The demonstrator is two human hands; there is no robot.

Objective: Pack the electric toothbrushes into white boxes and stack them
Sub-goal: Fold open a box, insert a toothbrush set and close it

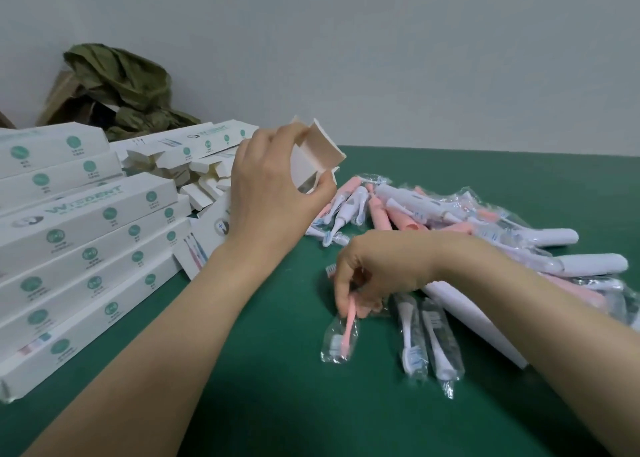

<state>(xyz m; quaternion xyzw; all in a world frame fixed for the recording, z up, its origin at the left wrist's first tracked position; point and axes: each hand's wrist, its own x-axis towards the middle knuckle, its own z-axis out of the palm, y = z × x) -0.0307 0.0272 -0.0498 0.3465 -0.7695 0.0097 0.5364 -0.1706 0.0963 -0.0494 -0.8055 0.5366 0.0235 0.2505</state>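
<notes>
Beneath right hand [377, 273], pink brush head [347, 332], axis near-far, bristles nearest.

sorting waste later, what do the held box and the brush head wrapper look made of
Box: likely thin cardboard, matte white outside, raw beige inside its creased flaps. Wrapper: clear thin plastic film, glossy; it crinkles and glints around the pink brush head.

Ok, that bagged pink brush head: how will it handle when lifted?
The pink brush head is probably light: the right hand pinches it with fingertips. It looks stiff, but its glossy wrapper sits loose, so likely slippery.
</notes>
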